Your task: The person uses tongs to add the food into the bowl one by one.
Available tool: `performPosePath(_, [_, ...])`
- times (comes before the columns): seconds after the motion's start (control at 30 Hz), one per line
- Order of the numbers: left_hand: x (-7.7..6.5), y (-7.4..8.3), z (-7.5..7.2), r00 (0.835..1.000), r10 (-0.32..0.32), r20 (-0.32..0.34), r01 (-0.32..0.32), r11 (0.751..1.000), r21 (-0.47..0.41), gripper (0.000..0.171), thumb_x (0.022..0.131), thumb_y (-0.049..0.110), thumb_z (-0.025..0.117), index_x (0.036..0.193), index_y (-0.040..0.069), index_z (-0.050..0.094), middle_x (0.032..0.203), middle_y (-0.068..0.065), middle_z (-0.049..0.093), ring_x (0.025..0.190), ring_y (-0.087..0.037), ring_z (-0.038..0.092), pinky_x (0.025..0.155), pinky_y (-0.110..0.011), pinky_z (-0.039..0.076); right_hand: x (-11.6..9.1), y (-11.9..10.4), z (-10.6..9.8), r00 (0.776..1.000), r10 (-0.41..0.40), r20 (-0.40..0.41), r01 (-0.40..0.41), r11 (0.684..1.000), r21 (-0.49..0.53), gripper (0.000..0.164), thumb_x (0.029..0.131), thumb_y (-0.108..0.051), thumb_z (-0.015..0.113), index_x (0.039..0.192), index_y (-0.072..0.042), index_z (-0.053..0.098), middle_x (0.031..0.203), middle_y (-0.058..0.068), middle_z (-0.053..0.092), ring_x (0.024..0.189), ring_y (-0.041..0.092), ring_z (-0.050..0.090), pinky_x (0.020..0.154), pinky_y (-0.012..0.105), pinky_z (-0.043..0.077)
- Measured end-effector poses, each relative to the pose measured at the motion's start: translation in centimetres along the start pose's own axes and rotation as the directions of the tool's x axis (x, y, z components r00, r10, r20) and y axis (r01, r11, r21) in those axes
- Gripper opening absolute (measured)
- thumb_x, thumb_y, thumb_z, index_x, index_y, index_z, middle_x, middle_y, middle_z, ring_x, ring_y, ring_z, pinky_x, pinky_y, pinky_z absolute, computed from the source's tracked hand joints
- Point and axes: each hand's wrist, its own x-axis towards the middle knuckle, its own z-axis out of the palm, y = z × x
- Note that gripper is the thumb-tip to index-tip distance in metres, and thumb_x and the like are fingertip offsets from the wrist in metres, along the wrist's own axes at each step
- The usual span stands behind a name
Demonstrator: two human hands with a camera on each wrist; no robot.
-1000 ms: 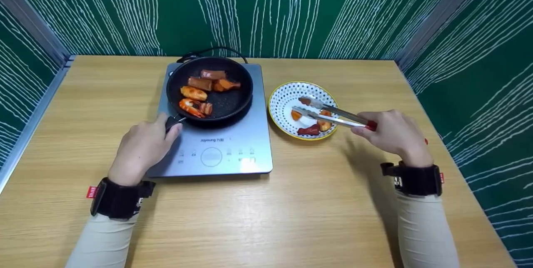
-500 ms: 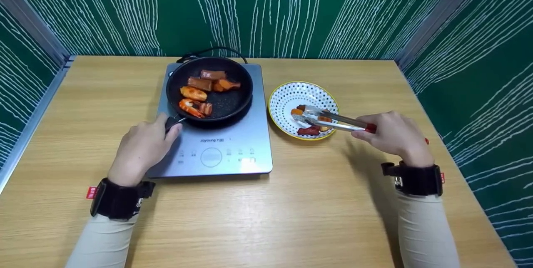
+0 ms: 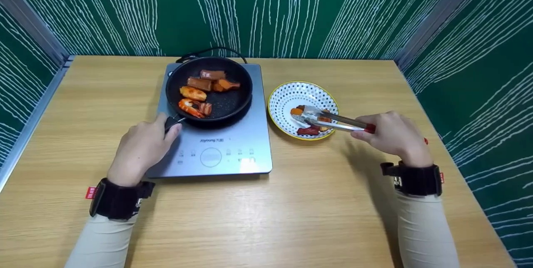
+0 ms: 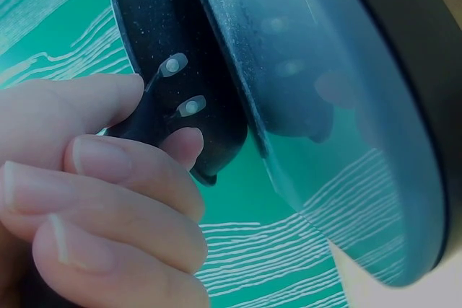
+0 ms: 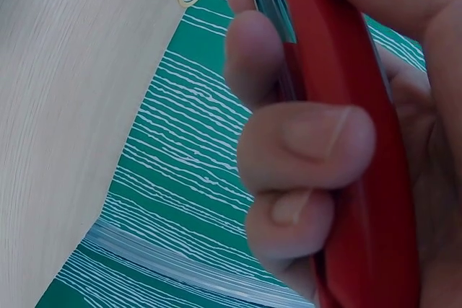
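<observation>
My left hand (image 3: 143,147) grips the black handle of a frying pan (image 3: 233,101) that sits on a silver induction cooker (image 3: 245,147). In the left wrist view its fingers curl round the handle (image 4: 137,124). Inside the pan lie two brown sausage-like pieces (image 3: 200,83), an orange piece (image 3: 225,85), a browned oblong piece (image 3: 193,93) and a shrimp (image 3: 189,107). My right hand (image 3: 389,132) holds metal tongs (image 3: 341,121) by their red grips (image 5: 346,106). The tongs' tips are over a dotted bowl (image 3: 287,93), close about a brown piece (image 3: 300,107) and an orange piece (image 3: 296,111), partly hidden.
A dark red piece (image 3: 308,130) lies low in the bowl, which has a yellow rim. Behind the cooker a black cord (image 3: 225,48) loops. Green walls (image 3: 287,14) with white streaks enclose the wooden table (image 3: 250,218) at the back and sides.
The tongs' tips have come together and lowered a little onto the pieces in the bowl. My left hand and the pan have stayed in place.
</observation>
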Motion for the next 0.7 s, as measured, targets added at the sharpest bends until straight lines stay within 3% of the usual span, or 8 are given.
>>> performPosePath(0.7, [-0.12, 0.02, 0.07, 1.0, 0.009, -0.013, -0.009, 1.0, 0.002, 0.042, 0.112, 0.043, 0.05, 0.117, 0.002, 0.054, 0.078, -0.01, 0.043, 0.07, -0.031, 0.054, 0.06, -0.038, 0.03, -0.07, 0.0, -0.01, 0.998, -0.042, -0.054, 0.04, 0.998, -0.037, 0.028, 0.101, -0.041, 0.074, 0.118, -0.018, 0.079, 0.07, 0.001, 0.052, 0.066, 0.022, 0.046, 0.058, 0.037, 0.032])
